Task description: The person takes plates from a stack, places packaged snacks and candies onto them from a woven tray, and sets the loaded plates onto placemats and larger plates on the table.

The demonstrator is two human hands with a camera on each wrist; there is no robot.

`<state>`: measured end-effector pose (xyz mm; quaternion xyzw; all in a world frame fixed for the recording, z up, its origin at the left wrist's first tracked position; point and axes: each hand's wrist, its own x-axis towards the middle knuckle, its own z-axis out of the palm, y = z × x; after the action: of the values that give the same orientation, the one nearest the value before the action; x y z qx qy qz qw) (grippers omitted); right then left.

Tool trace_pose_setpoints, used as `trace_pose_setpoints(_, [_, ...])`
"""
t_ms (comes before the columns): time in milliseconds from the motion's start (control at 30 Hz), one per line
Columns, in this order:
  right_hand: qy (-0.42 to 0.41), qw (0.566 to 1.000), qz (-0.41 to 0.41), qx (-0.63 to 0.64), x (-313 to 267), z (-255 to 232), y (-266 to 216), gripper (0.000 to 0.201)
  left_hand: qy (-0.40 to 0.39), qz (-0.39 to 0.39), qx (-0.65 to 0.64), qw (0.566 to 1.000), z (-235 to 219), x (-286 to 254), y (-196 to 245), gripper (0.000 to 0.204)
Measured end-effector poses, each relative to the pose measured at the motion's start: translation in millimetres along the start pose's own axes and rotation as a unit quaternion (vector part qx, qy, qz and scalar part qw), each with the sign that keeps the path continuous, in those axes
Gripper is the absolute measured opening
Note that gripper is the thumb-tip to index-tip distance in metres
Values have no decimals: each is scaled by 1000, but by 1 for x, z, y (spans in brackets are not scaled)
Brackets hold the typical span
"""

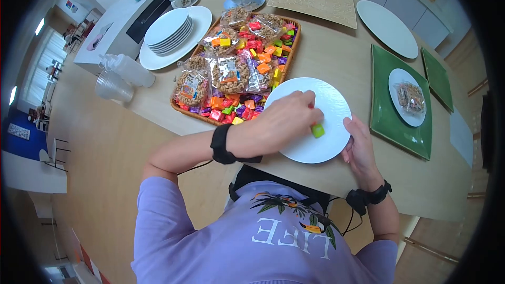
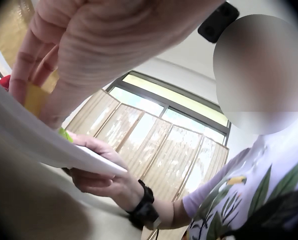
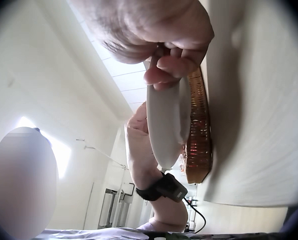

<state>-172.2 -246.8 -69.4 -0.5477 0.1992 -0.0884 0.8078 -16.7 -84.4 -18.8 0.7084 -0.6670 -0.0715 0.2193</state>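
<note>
Plate (image 1: 335,100): gripped at rim by right hand (image 1: 361,146), holds green candy (image 1: 317,130), lacks yellow candy (image 2: 35,100) pinched in left hand (image 1: 284,121).

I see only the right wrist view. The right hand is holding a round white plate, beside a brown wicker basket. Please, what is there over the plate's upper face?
Observer: A small, square lime-green piece shows there, beside the left hand. I cannot tell if it touches the plate.
Operator: Is the left hand holding something?
Observer: Yes, the left wrist view shows a small yellow piece between its fingers.
Operator: And what is inside the basket?
Observer: Clear bags of brown snacks over many-coloured small pieces.
</note>
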Motion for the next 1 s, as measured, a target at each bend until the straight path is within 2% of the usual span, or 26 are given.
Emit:
trace_pose_setpoints(67, [1, 1000, 4, -2, 1, -2, 2, 36, 141, 21, 67, 988, 3, -2, 13, 27])
trace_pose_setpoints(100, [4, 1000, 5, 0, 2, -5, 3, 36, 174, -4, 89, 981, -1, -6, 16, 27])
trace_pose_setpoints(133, [8, 1000, 7, 3, 2, -8, 3, 35, 173, -5, 87, 981, -6, -12, 15, 27])
trace_pose_setpoints(200, [25, 1000, -3, 3, 2, -12, 2, 35, 129, -146, 154, 969, -20, -31, 6, 28])
trace_pose_setpoints(267, [44, 999, -12, 9, 2, -15, 1, 34, 39, -312, 219, 924, -30, -49, 4, 32])
trace_pose_setpoints(300, [64, 998, -18, 4, 2, -16, -1, 35, 1, -361, 212, 908, -33, -56, 0, 40])
trace_pose_setpoints(333, [85, 996, -22, -1, 3, -16, -3, 35, -6, -359, 217, 908, -31, -65, -7, 40])
trace_pose_setpoints(400, [89, 996, -30, 7, 5, -19, -4, 36, 33, -315, 271, 909, -22, -82, -18, 48])
trace_pose_setpoints(467, [99, 994, -44, 0, 5, -19, -7, 36, 9, -339, 254, 906, -22, -80, -21, 56])
trace_pose_setpoints(533, [98, 994, -48, 1, 4, -18, -7, 35, 37, -239, 311, 919, -14, -81, -30, 64])
trace_pose_setpoints(733, [90, 995, -49, 12, 6, -23, -5, 34, -31, -260, 296, 918, -8, -70, -37, 71])
trace_pose_setpoints(967, [90, 995, -39, 9, 6, -21, -5, 33, -36, -229, 292, 928, -8, -70, -43, 69])
trace_pose_setpoints(1000, [88, 995, -36, 8, 5, -22, -5, 33, -57, -241, 272, 930, -10, -69, -42, 69])
